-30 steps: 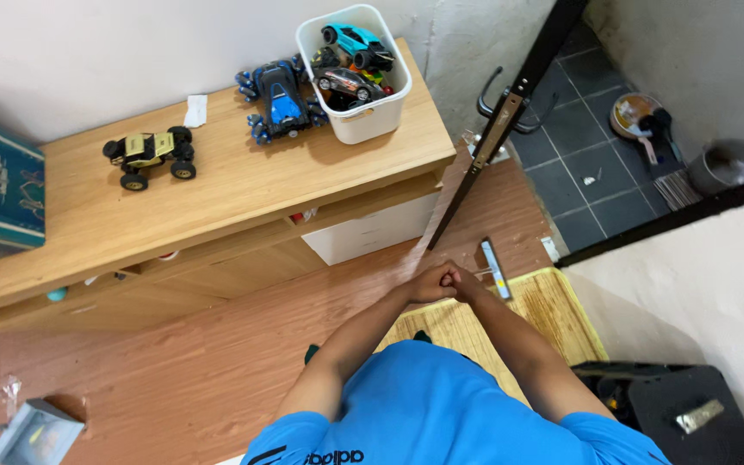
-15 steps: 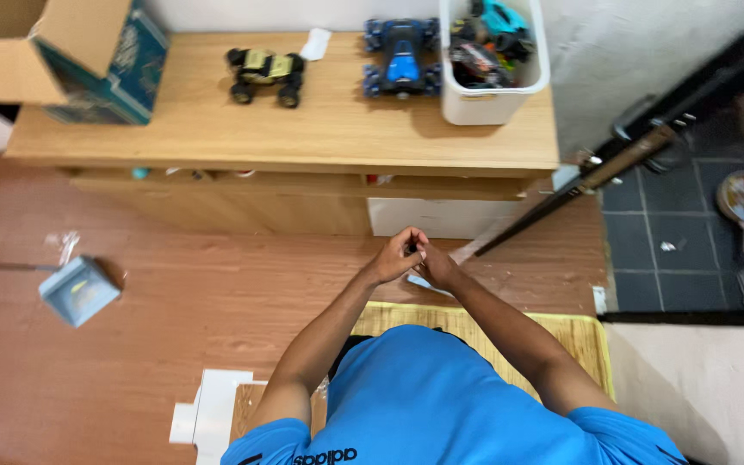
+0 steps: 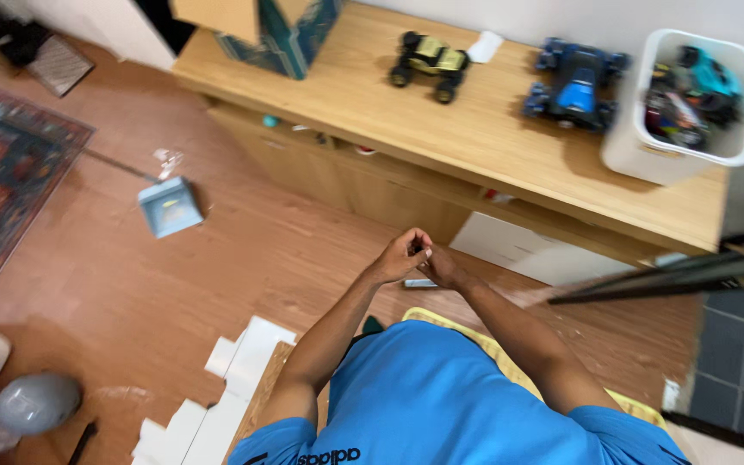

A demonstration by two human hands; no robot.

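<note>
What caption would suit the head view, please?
Left hand and right hand meet above the wooden floor, before a cabinet with toy cars.

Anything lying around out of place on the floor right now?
Yes. A blue dustpan lies out on the wooden floor with scraps of litter beside it, and flattened white cardboard pieces are scattered near the person's left arm.

Wooden sideboard (image 3: 441,129) with toy cars (image 3: 428,56)

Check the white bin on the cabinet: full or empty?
Full. The white bin stands upright on the wooden cabinet, with toy cars piled to its rim.
</note>
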